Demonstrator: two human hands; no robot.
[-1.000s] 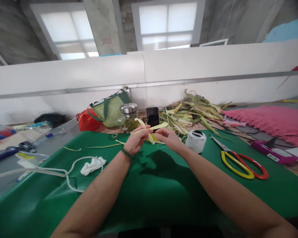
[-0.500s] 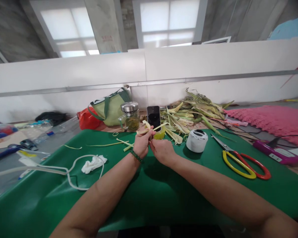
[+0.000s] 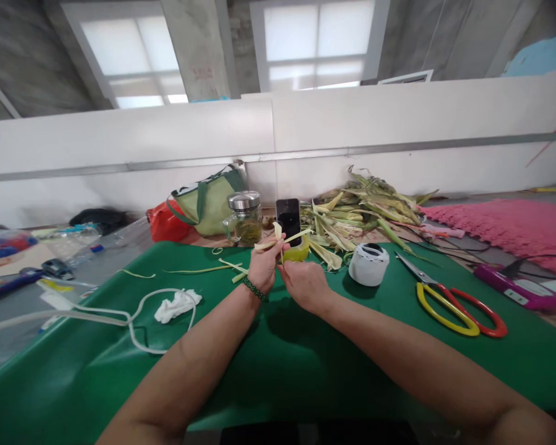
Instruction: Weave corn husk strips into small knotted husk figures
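My left hand [image 3: 264, 264], with a green bead bracelet at the wrist, is closed on pale corn husk strips [image 3: 278, 233] whose ends stick out above the fingers. Close beside it, my right hand [image 3: 308, 285] is closed with the fingers curled in. A thin pale strand of the husk runs down between the two hands into the right fingers; its end is hidden. Behind the hands are a yellow roll of tape [image 3: 300, 250] and an upright dark phone [image 3: 288, 215]. A pile of corn husks [image 3: 370, 201] lies to the back right.
Large scissors [image 3: 449, 303] with yellow and red handles lie at right, beside a white-wrapped roll [image 3: 369, 266]. A glass jar [image 3: 245, 222] and green bag [image 3: 204, 201] stand behind. At left are white tissue [image 3: 176, 306] and a looped white cable [image 3: 134, 337] on the green mat [image 3: 287, 377].
My hands have drawn slightly apart, and the thin strand between them shows more. The husk strips have turned a little in my left fingers. The view has shifted slightly.
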